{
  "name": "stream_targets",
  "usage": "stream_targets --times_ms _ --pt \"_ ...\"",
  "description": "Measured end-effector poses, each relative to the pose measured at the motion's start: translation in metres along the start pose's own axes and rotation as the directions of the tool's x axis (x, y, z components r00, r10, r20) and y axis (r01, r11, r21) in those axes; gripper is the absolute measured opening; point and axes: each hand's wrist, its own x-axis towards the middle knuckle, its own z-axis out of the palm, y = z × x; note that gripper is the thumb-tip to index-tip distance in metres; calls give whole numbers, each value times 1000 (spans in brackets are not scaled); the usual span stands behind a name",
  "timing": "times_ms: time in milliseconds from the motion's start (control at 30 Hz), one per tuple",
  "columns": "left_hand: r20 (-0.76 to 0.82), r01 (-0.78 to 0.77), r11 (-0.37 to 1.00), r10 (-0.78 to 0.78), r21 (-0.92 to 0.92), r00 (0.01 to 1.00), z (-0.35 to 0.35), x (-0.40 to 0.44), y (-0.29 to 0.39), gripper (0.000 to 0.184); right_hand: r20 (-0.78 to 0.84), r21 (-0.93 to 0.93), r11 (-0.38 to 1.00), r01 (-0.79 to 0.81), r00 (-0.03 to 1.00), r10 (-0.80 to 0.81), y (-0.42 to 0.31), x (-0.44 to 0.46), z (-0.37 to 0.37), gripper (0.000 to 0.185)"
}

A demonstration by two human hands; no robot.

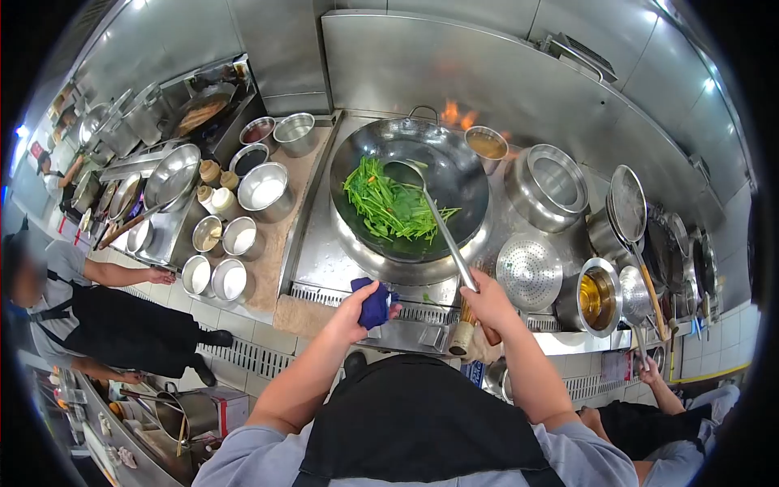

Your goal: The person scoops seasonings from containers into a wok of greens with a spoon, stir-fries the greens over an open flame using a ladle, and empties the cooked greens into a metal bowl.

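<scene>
A large black wok sits on the burner in front of me, with leafy green vegetables heaped in its left and middle part. My right hand is closed round the handle of a long metal ladle, whose bowl lies among the greens. Bunched in my closed left hand is a dark blue cloth, held near the stove's front edge and apart from the wok. Flames rise behind the wok. A bamboo wok brush lies just below my right hand.
Metal seasoning bowls stand left of the wok. To the right are a perforated strainer, a pot of oil, stacked metal pots and a small container of liquid. One person stands at left, another at lower right.
</scene>
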Motion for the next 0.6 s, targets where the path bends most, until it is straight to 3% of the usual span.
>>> stream_targets --times_ms 33,167,233,267,300,333,367,400,467,500,533,567,600 --pt "97 -27 999 31 -44 995 -10 4 1 35 -110 -69 951 302 945 -308 49 34 4 48" --pt "167 -81 996 85 -33 982 -7 1 9 36 -190 -104 961 254 944 -270 27 78 -19 49" --pt "168 -116 993 120 -32 978 2 -2 13 38 -362 -282 889 360 818 -446 36 130 -24 43" --pt "170 -143 989 147 -31 975 6 -3 15 41 -363 -281 888 363 816 -449 18 128 -25 43" --pt "170 -145 989 148 -30 974 10 -5 18 41 -288 -153 944 292 901 -325 0 125 -23 39" --pt "254 -113 983 148 -147 956 15 -7 21 45 -191 -30 980 198 961 -200 -11 122 -21 36" --pt "335 -67 963 155 -260 929 18 -6 24 48 -120 94 958 270 959 -258 -2 134 -13 29" --pt "335 -66 963 154 -260 930 19 -4 25 48 -120 93 959 268 959 -256 3 132 -15 29" --pt "322 -150 911 285 -385 903 16 3 24 54 192 87 972 218 954 -231 -3 106 -25 31" --pt "225 -171 916 264 -362 938 7 10 26 49 170 -108 961 253 957 -233 -5 89 -36 35" --pt "229 -169 916 264 -363 937 1 15 27 49 14 -407 782 471 860 -511 24 93 -48 38" --pt "252 -179 930 265 -321 931 -4 19 26 46 -35 -690 487 535 647 -762 50 97 -58 41" --pt "272 -190 941 267 -279 925 -7 20 26 43 -32 -784 482 391 750 -661 36 70 -70 42"
